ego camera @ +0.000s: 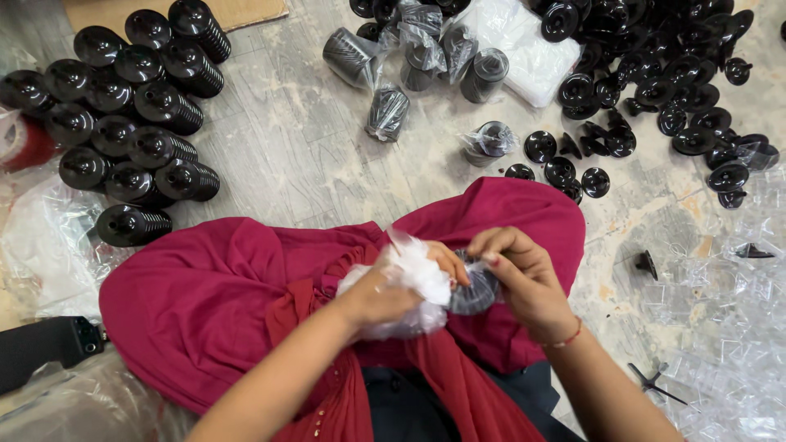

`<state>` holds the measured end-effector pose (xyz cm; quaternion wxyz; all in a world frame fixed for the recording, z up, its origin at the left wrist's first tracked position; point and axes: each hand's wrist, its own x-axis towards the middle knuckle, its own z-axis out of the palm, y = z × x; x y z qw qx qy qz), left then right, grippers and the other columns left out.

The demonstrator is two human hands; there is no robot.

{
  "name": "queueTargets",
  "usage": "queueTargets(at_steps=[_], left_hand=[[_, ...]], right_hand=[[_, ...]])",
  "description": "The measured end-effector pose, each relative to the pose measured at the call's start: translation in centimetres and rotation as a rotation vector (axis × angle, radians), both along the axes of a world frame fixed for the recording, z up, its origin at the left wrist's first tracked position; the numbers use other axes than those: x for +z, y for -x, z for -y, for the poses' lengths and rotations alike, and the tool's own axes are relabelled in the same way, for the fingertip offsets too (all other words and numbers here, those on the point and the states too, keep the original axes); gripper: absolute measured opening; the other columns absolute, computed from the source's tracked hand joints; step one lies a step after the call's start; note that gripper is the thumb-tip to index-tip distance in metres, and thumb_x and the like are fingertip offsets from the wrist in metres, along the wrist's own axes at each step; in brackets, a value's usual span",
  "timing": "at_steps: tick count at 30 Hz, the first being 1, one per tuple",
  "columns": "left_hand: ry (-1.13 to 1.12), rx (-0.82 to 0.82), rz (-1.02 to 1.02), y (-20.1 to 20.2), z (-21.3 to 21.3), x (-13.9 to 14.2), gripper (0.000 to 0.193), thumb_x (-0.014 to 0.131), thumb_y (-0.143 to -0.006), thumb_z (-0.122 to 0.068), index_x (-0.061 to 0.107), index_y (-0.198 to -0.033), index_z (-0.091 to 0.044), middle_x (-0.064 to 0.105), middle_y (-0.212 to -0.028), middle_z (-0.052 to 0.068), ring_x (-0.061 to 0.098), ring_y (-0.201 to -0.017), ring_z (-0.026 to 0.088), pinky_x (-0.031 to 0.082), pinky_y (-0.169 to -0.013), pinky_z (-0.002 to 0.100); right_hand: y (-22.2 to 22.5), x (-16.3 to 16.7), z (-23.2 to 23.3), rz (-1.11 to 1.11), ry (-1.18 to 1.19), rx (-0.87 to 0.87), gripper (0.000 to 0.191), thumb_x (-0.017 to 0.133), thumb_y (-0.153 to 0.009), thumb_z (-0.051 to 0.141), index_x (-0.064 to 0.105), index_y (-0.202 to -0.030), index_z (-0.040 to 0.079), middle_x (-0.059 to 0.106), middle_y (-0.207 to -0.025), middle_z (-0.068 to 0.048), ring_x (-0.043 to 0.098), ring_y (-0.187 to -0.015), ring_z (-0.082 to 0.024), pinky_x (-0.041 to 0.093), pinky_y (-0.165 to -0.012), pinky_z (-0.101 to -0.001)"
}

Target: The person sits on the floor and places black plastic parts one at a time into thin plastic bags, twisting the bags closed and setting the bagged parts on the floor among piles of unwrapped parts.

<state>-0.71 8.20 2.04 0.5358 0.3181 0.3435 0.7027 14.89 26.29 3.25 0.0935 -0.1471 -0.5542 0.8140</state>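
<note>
I record a clear plastic bag (405, 286) bunched in the left hand (381, 299), at centre, partly drawn over a black ribbed stack (473, 290) that the right hand (520, 274) pinches. At top centre I count several bagged black stacks (426, 53) in clear film; two more lie apart below them, one (387, 113) upright-tilted, one (487, 141) just beside loose black caps. A white bundle of plastic bags (524, 45) lies behind. Flat brown cardboard (237, 12) sits at the top left. I see no labels, signs or screens.
</note>
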Motion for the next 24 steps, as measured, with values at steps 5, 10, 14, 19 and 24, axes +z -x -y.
queueTargets(at_steps=[5, 10, 14, 19, 24], left_hand=[[-0.064, -0.173, -0.043, 0.9, 1.6, 1.4, 0.027, 0.062, -0.083, -0.003, 0.057, -0.109, -0.003, 0.069, -0.112, 0.011, 0.066, -0.109, 0.022, 0.054, -0.101, 0.036], [0.077, -0.141, -0.613, 0.3, 2.5, 0.2, 0.025, 0.069, -0.081, -0.005, 0.07, -0.106, -0.002, 0.073, -0.102, 0.006, 0.071, -0.098, 0.018, 0.055, -0.09, 0.033], [0.11, -0.028, -0.31, -1.1, 1.8, -2.4, 0.022, 0.064, -0.088, 0.004, 0.072, -0.108, 0.0, 0.074, -0.105, 0.006, 0.069, -0.102, 0.016, 0.055, -0.093, 0.033], [0.37, 0.157, 0.044, -2.6, 0.8, -3.9, 0.016, 0.071, -0.089, 0.002, 0.072, -0.104, 0.0, 0.074, -0.1, 0.005, 0.07, -0.095, 0.014, 0.056, -0.083, 0.031], [0.315, 0.192, -0.055, -3.5, 0.6, -3.9, 0.023, 0.07, -0.09, 0.001, 0.075, -0.112, 0.0, 0.075, -0.105, 0.005, 0.07, -0.099, 0.013, 0.057, -0.086, 0.03]], right_hand=[[-0.8, 1.0, -2.3, -0.167, 0.056, 0.398, 0.012, 0.065, -0.105, 0.012, 0.062, -0.093, 0.009, 0.067, -0.097, -0.004, 0.052, -0.104, -0.018, 0.039, -0.103, -0.0378], [0.5, 1.4, -4.3, -0.098, -0.184, 0.699, 0.013, 0.064, -0.101, 0.013, 0.064, -0.089, 0.01, 0.07, -0.095, -0.003, 0.056, -0.1, -0.019, 0.03, -0.119, -0.0428], [1.0, 2.3, -4.4, -0.073, -0.583, 0.688, 0.007, 0.068, -0.096, 0.01, 0.067, -0.089, 0.009, 0.073, -0.097, -0.002, 0.066, -0.101, -0.016, 0.036, -0.111, -0.0398], [0.1, 1.4, -1.5, 0.131, -0.324, 0.337, 0.007, 0.068, -0.092, 0.002, 0.074, -0.096, 0.002, 0.063, -0.119, -0.007, 0.061, -0.11, -0.016, 0.049, -0.096, -0.0329], [-0.9, -1.2, 0.7, 0.158, -0.115, 0.026, 0.007, 0.067, -0.093, -0.004, 0.072, -0.097, 0.0, 0.061, -0.128, -0.009, 0.06, -0.113, -0.015, 0.048, -0.099, -0.0311]])
